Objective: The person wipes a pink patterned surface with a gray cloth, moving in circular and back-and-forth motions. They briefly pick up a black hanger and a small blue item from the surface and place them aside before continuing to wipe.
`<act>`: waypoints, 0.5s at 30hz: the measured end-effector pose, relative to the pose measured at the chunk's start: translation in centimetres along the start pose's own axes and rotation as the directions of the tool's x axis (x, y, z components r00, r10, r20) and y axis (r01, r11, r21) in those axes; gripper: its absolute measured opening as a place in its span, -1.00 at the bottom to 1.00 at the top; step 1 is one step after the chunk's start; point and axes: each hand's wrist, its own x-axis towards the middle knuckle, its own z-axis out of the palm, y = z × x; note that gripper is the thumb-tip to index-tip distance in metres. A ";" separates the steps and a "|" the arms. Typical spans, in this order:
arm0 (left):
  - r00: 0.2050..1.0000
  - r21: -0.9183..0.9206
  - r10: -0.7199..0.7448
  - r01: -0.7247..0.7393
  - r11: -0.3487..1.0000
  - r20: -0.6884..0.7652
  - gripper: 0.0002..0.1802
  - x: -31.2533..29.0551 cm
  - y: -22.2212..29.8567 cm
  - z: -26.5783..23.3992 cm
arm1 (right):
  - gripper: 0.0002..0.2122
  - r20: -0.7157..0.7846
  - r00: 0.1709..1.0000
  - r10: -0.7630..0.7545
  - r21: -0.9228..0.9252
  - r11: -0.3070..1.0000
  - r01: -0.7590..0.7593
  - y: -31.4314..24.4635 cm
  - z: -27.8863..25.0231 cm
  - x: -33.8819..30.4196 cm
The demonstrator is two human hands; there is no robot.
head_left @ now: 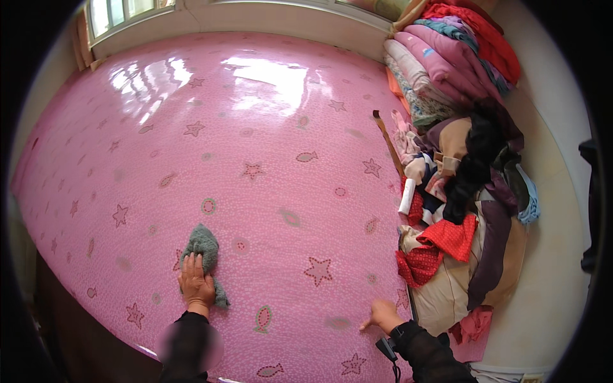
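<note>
A grey-green cloth (203, 242) lies bunched on a shiny pink sheet (274, 223) patterned with starfish and fish. My left hand (196, 284) presses down on it, fingers together over the fabric; part of the cloth sticks out past the fingertips and to the right of the palm. Farther right, near the pile of clothes, my right hand (384, 315) rests on the sheet with its fingers folded under and the thumb stretched to the left. It holds nothing that I can see. A small dark object on a cord (387, 348) hangs by my right wrist.
Crumpled clothes (447, 274) in beige, red and purple lie along the right edge, with a black furry piece (472, 159). Folded quilts (440, 64) are stacked at the far right. A brown stick (387, 140) and a white roll (407, 196) lie beside the clothes. Windows (124, 13) are behind.
</note>
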 end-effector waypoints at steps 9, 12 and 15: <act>0.999 -0.048 -0.011 0.012 0.999 0.035 -0.35 0.1 0.4 -0.7 | -0.24 0.205 0.963 0.174 -0.094 0.983 -0.158 -1.3 -1.5 0.3; 0.999 -0.016 -0.008 0.008 1.000 0.039 -0.35 0.2 0.4 -0.6 | -0.23 0.227 0.951 0.209 -0.108 0.976 -0.188 -1.3 -1.6 0.5; 1.000 -0.021 0.017 -0.017 1.000 0.009 -0.35 0.1 0.3 -0.5 | -0.23 0.219 0.955 0.198 -0.125 0.977 -0.174 -1.5 -1.8 0.6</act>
